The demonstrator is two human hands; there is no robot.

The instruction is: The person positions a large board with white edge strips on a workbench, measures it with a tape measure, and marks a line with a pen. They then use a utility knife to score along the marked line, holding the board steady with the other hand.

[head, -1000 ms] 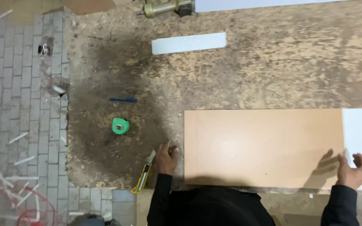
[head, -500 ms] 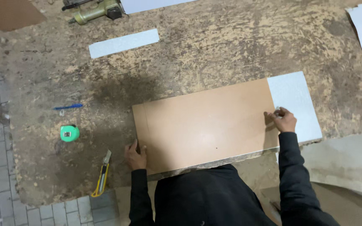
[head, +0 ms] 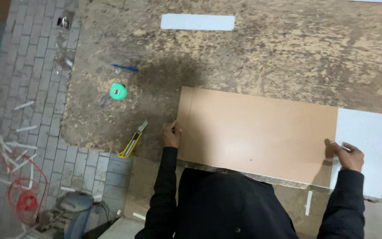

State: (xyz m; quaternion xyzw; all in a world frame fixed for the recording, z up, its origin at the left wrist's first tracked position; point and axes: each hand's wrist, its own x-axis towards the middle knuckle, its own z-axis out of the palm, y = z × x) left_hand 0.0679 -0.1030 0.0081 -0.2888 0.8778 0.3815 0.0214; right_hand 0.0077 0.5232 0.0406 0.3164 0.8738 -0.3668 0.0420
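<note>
Both hands grasp the tan board: left hand (head: 170,135) at its left edge, right hand (head: 348,156) at its right edge (head: 261,132).

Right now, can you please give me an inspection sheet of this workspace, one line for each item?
Surface: rough chipboard worktable, dusty, with a dark stain near its left part.
Job's things: tan board lying flat over a white panel that sticks out at the right.
Clutter: yellow utility knife, green tape measure, blue pen, white strip.
Grippers: left hand on the board's left edge; right hand at its right end, on the white panel.
Cables: red cord coiled on the floor.
Surroundings: grey paving bricks with white offcuts scattered.
</note>
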